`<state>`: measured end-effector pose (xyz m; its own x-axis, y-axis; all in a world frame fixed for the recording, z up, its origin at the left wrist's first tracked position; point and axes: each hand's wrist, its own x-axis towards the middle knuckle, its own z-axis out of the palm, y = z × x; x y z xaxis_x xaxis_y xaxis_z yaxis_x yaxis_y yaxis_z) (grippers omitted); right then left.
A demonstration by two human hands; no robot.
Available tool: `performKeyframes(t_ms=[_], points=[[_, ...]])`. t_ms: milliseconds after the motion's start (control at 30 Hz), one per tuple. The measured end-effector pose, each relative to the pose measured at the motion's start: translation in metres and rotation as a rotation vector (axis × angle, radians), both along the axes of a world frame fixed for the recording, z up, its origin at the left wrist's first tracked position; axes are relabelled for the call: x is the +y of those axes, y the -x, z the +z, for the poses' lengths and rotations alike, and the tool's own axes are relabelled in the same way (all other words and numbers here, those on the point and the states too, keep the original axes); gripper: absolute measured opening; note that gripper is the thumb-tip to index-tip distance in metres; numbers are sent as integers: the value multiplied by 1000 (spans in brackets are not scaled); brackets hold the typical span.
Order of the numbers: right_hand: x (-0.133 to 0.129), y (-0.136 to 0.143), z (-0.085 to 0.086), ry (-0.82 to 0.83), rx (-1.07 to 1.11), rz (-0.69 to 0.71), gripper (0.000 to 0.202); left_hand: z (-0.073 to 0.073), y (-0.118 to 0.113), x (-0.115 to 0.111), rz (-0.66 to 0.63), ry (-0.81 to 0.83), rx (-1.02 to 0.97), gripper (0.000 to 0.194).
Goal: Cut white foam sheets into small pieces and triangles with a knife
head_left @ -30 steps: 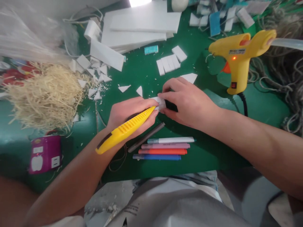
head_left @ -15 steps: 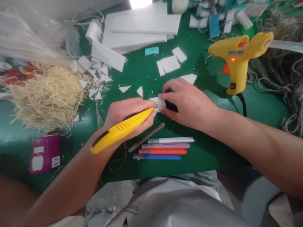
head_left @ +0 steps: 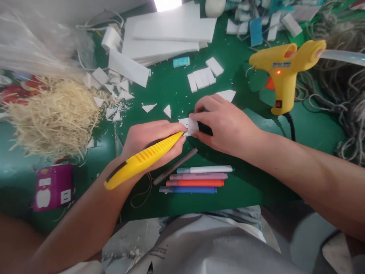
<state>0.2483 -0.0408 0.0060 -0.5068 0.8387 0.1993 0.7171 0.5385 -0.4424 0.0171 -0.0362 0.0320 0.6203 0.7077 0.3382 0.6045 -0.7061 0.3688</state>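
My left hand [head_left: 152, 142] is closed around a yellow utility knife [head_left: 145, 158], its tip at the left side of a small white foam piece [head_left: 190, 125]. The blade itself is mostly hidden by my fingers. With thumb and fingertips, my right hand [head_left: 225, 123] pinches the foam piece from the right, against the green table [head_left: 242, 179]. Two small white scraps [head_left: 167, 111] lie just beyond my left hand. Farther back is a row of cut white foam strips [head_left: 202, 78]. A pointed foam offcut [head_left: 227, 95] shows behind my right hand.
Several markers [head_left: 199, 176] and a dark pen [head_left: 175, 166] lie near the front edge. A yellow glue gun [head_left: 286, 72], its light lit, stands at right beside grey cord [head_left: 345, 95]. Straw [head_left: 54, 118] and a purple box [head_left: 53, 187] are left; foam sheets [head_left: 168, 28] lie behind.
The whole view has shifted slightly. The knife's handle end has dipped a little down and left, while both hands keep their grips on the knife and the foam piece.
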Motion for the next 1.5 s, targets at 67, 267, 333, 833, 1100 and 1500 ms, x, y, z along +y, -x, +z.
performKeyframes(t_ms=[67,267,333,833,1100,1500], points=[[0,0,0,5,-9,-7,20,1,0,0,-5,-2,2,16],[1,-2,-1,13,1,6,20,4,0,0,-41,-56,-9,14],[1,-2,-1,12,7,0,19,5,1,0,-43,-46,1,15],[1,-1,-1,15,24,-3,18,1,12,-2,42,4,-29,12],[1,-1,-3,2,38,1,19,-17,-6,-2,106,-11,-163,17],[1,-1,-3,2,45,2,17,-19,-5,-4,136,-6,-134,20]])
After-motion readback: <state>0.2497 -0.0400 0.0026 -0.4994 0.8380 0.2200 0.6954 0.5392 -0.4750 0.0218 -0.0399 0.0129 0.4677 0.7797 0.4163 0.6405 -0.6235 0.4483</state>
